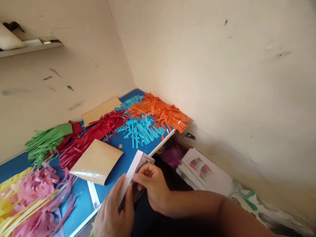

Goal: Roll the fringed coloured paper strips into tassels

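A folded piece of white paper [133, 167] with dark print on one side is held upright at the blue table's near edge. My left hand [115, 205] grips its lower end, thumb on one side and fingers on the other. At its right side, my right hand [151, 182] is closed, thumb and fingers pinching the paper's edge. Fingers partly hide the printed side. Just beyond lies a brown paper sheet [96, 161], slightly curled and shiny along its front edge.
Fringed paper in green [49, 140], red [98, 130], light blue [142, 130], orange [160, 110] and pink [39, 191] covers much of the blue table [133, 94]. Another brown sheet [101, 111] leans by the wall. Printed white sheets [209, 176] lie below, right.
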Demonstrator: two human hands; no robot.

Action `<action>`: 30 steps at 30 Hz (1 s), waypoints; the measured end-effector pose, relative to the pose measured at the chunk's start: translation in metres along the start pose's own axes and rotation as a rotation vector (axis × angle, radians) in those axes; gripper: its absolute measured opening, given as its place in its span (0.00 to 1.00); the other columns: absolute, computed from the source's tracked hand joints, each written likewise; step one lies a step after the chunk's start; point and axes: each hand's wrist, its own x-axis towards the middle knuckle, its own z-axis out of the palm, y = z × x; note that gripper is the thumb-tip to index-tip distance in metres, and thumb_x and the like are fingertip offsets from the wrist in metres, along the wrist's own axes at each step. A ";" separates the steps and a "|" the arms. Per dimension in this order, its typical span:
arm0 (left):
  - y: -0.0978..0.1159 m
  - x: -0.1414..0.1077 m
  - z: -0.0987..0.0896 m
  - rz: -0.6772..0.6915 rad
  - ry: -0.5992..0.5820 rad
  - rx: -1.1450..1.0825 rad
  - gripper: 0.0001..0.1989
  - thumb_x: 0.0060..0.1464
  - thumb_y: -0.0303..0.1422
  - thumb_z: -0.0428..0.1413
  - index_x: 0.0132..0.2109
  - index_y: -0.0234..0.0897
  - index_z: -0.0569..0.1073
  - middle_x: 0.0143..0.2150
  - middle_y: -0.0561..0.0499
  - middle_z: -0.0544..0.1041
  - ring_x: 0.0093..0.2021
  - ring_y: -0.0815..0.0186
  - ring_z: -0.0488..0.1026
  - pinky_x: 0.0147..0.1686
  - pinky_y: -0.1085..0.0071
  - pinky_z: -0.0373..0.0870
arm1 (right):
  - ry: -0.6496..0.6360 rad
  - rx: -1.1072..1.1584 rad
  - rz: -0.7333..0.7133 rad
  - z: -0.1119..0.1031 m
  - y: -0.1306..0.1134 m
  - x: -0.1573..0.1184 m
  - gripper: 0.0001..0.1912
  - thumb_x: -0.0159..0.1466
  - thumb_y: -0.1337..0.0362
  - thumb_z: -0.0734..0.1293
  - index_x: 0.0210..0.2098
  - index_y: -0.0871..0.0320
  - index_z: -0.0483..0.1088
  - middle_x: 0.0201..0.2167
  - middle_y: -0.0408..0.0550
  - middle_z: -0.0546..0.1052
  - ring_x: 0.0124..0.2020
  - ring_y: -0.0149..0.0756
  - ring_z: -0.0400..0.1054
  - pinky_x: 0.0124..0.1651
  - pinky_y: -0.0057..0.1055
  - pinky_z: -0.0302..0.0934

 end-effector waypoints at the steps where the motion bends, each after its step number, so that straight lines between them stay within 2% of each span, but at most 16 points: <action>1: 0.000 0.000 0.000 0.001 -0.002 -0.017 0.29 0.55 0.28 0.63 0.63 0.38 0.67 0.41 0.46 0.83 0.32 0.64 0.79 0.31 0.71 0.70 | 0.008 -0.006 0.000 0.000 0.000 0.000 0.22 0.39 0.58 0.82 0.19 0.60 0.68 0.16 0.37 0.72 0.14 0.21 0.60 0.19 0.19 0.55; 8: -0.004 0.004 -0.004 0.131 -0.090 -0.174 0.34 0.54 0.19 0.60 0.65 0.45 0.64 0.50 0.44 0.80 0.42 0.63 0.79 0.43 0.69 0.71 | 0.023 -0.025 -0.009 0.002 -0.001 -0.001 0.23 0.40 0.56 0.82 0.20 0.60 0.67 0.16 0.37 0.71 0.14 0.22 0.61 0.19 0.19 0.56; 13: -0.003 0.006 -0.005 0.141 -0.099 -0.201 0.34 0.54 0.19 0.60 0.65 0.41 0.65 0.51 0.42 0.79 0.44 0.62 0.78 0.48 0.68 0.70 | 0.010 -0.027 -0.031 0.001 0.000 -0.002 0.22 0.42 0.57 0.82 0.20 0.60 0.68 0.17 0.37 0.71 0.16 0.23 0.62 0.20 0.19 0.57; 16: -0.002 0.008 -0.006 0.138 -0.100 -0.207 0.33 0.55 0.19 0.59 0.66 0.41 0.64 0.51 0.42 0.78 0.44 0.62 0.78 0.48 0.68 0.70 | -0.008 -0.021 -0.033 -0.001 0.002 -0.002 0.21 0.42 0.59 0.82 0.21 0.61 0.68 0.18 0.38 0.72 0.17 0.23 0.63 0.21 0.19 0.58; 22: -0.003 0.011 -0.008 0.114 -0.161 -0.225 0.31 0.58 0.23 0.56 0.67 0.41 0.62 0.50 0.43 0.77 0.44 0.62 0.77 0.45 0.69 0.70 | -0.031 0.061 -0.028 -0.007 0.005 -0.002 0.25 0.39 0.65 0.83 0.31 0.58 0.69 0.22 0.40 0.78 0.23 0.26 0.69 0.30 0.22 0.64; 30: -0.005 0.014 -0.007 0.095 -0.197 -0.228 0.29 0.60 0.24 0.54 0.67 0.45 0.62 0.50 0.45 0.76 0.43 0.64 0.77 0.41 0.70 0.70 | -0.035 -0.004 0.013 -0.006 -0.002 0.000 0.21 0.40 0.62 0.83 0.27 0.58 0.71 0.24 0.39 0.77 0.25 0.27 0.69 0.33 0.25 0.65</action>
